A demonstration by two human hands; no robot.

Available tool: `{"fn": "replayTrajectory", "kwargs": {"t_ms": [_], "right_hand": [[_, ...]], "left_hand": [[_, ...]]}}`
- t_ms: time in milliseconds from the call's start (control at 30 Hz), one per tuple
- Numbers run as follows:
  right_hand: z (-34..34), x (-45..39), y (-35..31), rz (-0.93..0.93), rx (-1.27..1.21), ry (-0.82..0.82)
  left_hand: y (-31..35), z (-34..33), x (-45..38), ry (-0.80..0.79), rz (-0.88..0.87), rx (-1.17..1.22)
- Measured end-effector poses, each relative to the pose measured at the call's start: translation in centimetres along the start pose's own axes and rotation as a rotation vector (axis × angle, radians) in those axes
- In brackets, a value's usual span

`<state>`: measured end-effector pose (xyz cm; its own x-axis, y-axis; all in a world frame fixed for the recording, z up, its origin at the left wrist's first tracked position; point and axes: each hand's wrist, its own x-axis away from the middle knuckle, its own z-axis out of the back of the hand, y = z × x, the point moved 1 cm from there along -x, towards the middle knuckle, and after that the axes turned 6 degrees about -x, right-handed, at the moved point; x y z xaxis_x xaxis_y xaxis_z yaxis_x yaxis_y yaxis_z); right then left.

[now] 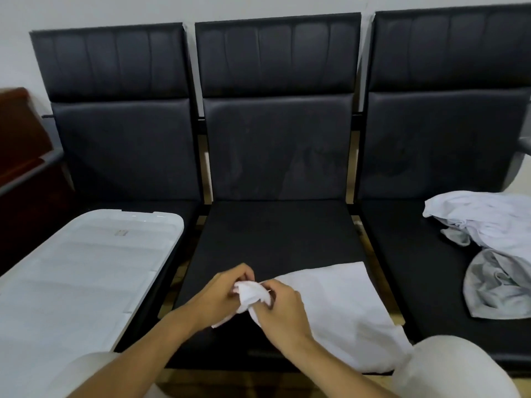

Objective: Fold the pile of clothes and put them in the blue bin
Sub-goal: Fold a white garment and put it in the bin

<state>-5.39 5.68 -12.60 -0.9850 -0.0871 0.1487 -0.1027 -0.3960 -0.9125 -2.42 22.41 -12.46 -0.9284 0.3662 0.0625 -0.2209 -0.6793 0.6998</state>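
Observation:
A white garment [342, 305] lies spread over the front right part of the middle black seat [273, 234]. Its left end is bunched up between my hands. My left hand [221, 294] grips the bunched cloth from the left, fingers curled round it. My right hand [281, 308] holds the same bunch from the right, fingers curled. A pile of white and grey clothes [494, 248] sits on the right seat. On the left seat rests a white ribbed lid [80, 268]; no blue bin shows beneath it.
Three black padded chairs stand in a row against a white wall. A dark wooden piece of furniture [20, 156] stands at the far left. My knees in light trousers [448, 366] are at the bottom edge.

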Motion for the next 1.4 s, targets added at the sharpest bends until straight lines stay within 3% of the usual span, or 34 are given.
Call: {"fn": "replayTrajectory", "kwargs": {"t_ms": [200,300,400,500,600,733,800,967,1167,1233,1300,1400], "right_hand": [[5.5,-1.1,1.1,-0.105,-0.235,0.088],[8.9,-0.4,2.7,-0.184,-0.348,0.171],[12.0,0.7,5.4,-0.409,-0.495,0.249],[14.8,1.3,8.4,-0.538,-0.466,0.336],[17.6,1.9,9.9,-0.509,-0.326,0.424],[19.2,1.4,12.3,-0.441,-0.058,0.392],[18.9,0.7,12.9,-0.451,0.092,0.313],[16.9,-1.3,13.1,-0.476,0.211,0.187],[14.8,-2.4,10.7,-0.321,0.359,0.194],[14.9,-3.0,9.8,-0.308,0.157,0.160],[15.2,-3.6,8.1,-0.354,-0.264,0.098],[15.0,-3.3,4.1,-0.243,-0.511,-0.192]], "left_hand": [[-0.5,-0.4,-5.0,-0.293,0.153,-0.464],[2.3,-1.0,-7.9,-0.152,0.101,-0.495],[6.2,-2.6,-11.0,0.115,-0.130,-0.471],[10.0,-5.4,-13.2,0.168,-0.276,-0.291],[10.8,-9.1,-15.0,-0.011,-0.152,-0.219],[8.3,-11.6,-15.1,-0.346,0.037,-0.578],[7.4,-12.0,-14.6,-0.413,0.073,-0.615],[5.0,-10.2,-14.6,-0.466,0.346,-0.222],[6.7,-7.8,-12.2,-0.537,0.327,0.220],[7.5,-6.7,-11.1,-0.506,0.296,0.331],[8.6,-4.9,-9.8,-0.425,0.252,0.408],[9.8,-1.4,-7.4,-0.342,0.137,0.534]]}}
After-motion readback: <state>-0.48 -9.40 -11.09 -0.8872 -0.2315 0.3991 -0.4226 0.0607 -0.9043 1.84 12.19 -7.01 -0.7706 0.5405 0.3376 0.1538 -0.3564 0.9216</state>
